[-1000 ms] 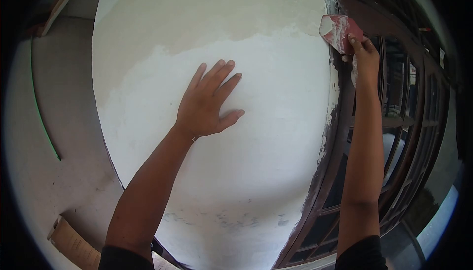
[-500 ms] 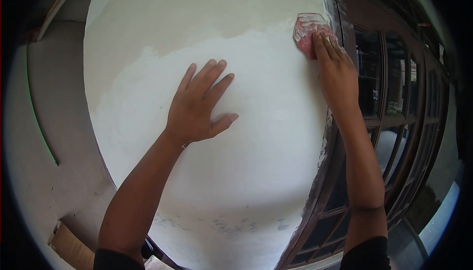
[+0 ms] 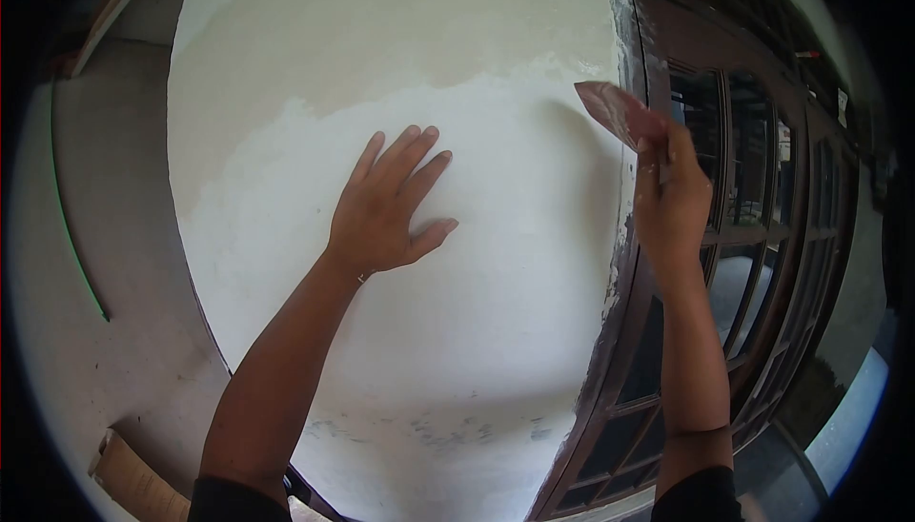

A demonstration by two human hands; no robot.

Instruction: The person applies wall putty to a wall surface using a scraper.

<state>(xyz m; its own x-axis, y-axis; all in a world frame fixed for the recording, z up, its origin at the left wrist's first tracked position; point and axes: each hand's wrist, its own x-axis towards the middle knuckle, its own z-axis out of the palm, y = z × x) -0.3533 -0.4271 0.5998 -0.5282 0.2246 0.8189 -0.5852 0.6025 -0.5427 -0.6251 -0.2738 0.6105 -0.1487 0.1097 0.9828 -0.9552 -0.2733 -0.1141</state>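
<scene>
My right hand [image 3: 677, 212] grips a reddish putty spreader [image 3: 615, 110] streaked with white putty. Thumb and fingers pinch its lower right end, and its pointed end tilts up to the left. The spreader stands off the wall [image 3: 505, 284], casting a soft shadow there. On the wall, white putty covers the lower area, with a greyer band above it and an uneven border between. My left hand [image 3: 386, 203] lies flat against the white part, fingers spread, holding nothing.
Right of the wall runs a dark wooden frame [image 3: 620, 331] with glass panes, its near edge smeared white. A green strip [image 3: 69, 217] hangs on the grey wall at the left. A cardboard box [image 3: 138, 484] lies at lower left.
My right hand has come down and away from the wall, and the spreader has turned from lying flat against it to being tilted. My left hand stays in place on the wall.
</scene>
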